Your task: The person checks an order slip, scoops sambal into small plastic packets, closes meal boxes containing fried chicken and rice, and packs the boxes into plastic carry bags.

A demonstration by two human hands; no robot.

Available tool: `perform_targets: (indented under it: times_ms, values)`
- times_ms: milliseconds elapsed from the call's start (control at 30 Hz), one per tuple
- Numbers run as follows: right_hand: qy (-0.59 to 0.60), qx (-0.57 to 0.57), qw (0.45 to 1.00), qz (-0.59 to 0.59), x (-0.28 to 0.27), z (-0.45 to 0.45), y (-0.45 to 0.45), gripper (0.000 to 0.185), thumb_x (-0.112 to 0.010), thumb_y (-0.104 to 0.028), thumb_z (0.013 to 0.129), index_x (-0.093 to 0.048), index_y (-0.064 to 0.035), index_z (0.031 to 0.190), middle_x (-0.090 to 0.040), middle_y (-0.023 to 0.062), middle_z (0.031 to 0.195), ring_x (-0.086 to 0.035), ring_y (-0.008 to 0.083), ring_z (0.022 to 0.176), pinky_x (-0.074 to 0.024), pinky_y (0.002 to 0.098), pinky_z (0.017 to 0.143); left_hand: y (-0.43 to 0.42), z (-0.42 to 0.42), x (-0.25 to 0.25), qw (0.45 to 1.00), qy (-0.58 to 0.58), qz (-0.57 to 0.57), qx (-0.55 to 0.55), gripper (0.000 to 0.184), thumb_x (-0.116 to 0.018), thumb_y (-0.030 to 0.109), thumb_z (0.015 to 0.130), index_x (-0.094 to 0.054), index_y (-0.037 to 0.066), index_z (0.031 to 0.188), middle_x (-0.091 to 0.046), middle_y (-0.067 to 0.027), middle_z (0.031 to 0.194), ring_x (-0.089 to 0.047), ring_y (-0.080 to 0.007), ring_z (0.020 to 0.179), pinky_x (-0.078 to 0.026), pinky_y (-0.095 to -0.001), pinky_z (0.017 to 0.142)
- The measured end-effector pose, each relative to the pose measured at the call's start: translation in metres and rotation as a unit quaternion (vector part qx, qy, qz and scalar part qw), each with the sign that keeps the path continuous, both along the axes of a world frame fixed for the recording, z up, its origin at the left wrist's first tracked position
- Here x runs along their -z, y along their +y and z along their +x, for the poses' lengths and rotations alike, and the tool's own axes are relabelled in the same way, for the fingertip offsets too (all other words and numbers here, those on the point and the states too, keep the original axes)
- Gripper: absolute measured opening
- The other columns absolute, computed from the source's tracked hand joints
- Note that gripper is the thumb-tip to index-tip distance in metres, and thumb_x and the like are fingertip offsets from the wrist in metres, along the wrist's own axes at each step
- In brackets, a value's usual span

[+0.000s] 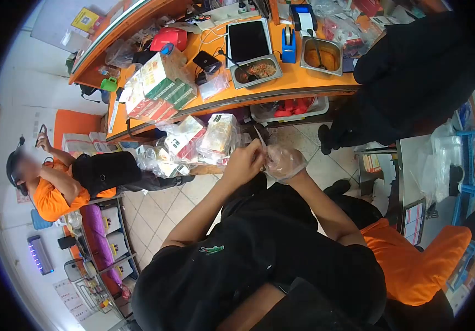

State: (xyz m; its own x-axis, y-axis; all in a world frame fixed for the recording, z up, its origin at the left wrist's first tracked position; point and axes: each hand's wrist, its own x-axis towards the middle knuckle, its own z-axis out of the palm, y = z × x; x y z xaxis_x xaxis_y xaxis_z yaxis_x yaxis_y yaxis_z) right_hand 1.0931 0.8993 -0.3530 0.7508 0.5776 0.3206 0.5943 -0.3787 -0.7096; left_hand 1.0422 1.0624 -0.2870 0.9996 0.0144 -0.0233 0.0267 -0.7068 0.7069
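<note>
My left hand [246, 164] is bare and closed, its fingertips pinching near the other hand. A clear, loose plastic glove [294, 160] covers my right hand [284, 165], whose fingers are curled in. Between the two hands a thin whitish piece [260, 135] sticks up; it looks like film or paper, and its kind is unclear. Both hands are held in front of my body, almost touching each other. Just left of them, plastic-bagged boxes [215, 135] sit in a pile below the counter edge.
An orange counter [215, 105] holds a metal tray of chopped food [262, 70], a tray of orange sauce [328, 55], a blue tape dispenser [288, 45] and stacked cartons [163, 88]. People in orange [55, 193] and black [414, 71] stand nearby. A shelf unit [383, 171] is at right.
</note>
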Motion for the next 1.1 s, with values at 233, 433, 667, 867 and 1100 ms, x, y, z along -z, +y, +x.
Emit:
perform_targets:
  times_ms: [233,433,667,867,1100]
  values:
    - [-0.068,-0.041,0.994,0.074,0.010,0.005,-0.001,0.022,-0.074,-0.022,0.075,-0.058,-0.0105,0.068,-0.062,0.0131,0.067,-0.065,0.0357,0.065,-0.0507,0.0475,0.057,0.016,0.005,0.045,0.993,0.035,0.086,0.071,0.033,-0.053,0.025,0.093,-0.063,0.000,0.075,-0.064,-0.0272,0.071,-0.064,-0.0482,0.070,-0.051,-0.0545,0.067]
    - [-0.053,0.059,0.996,0.045,0.005,0.016,-0.004,0.022,-0.073,-0.021,0.076,-0.055,-0.0104,0.068,-0.060,0.0122,0.065,-0.064,0.0351,0.064,-0.0511,0.0463,0.058,0.003,0.006,0.023,0.989,0.003,0.149,0.002,0.033,-0.061,0.030,0.090,-0.063,0.002,0.073,-0.064,-0.0246,0.067,-0.064,-0.0441,0.065,-0.051,-0.0549,0.061]
    - [-0.148,0.031,0.984,0.094,-0.002,0.031,-0.009,0.012,-0.069,-0.013,0.080,-0.058,-0.0105,0.076,-0.058,0.0097,0.070,-0.060,0.0344,0.063,-0.0490,0.0445,0.056,0.002,0.036,-0.003,0.959,-0.240,0.151,-0.022,0.018,-0.075,0.020,0.084,-0.061,0.007,0.088,-0.062,-0.0108,0.066,-0.066,-0.0350,0.064,-0.049,-0.0448,0.059]
    - [0.049,0.181,0.961,0.203,-0.007,0.028,0.007,0.009,-0.070,-0.009,0.086,-0.068,-0.0066,0.095,-0.071,0.0157,0.094,-0.070,0.0341,0.088,-0.0568,0.0402,0.076,-0.006,0.030,0.008,0.951,-0.258,0.169,-0.024,0.011,-0.079,0.013,0.082,-0.071,0.007,0.088,-0.069,-0.0082,0.073,-0.064,-0.0272,0.060,-0.050,-0.0381,0.060]
    - [0.210,0.171,0.849,0.454,0.002,0.026,0.031,0.035,-0.073,-0.002,0.088,-0.061,-0.0048,0.121,-0.074,0.0119,0.105,-0.071,0.0139,0.083,-0.0527,0.0236,0.061,-0.013,0.036,0.011,0.962,-0.235,0.091,-0.107,0.009,-0.079,0.013,0.084,-0.075,0.004,0.084,-0.072,-0.0116,0.078,-0.067,-0.0272,0.063,-0.051,-0.0361,0.057]
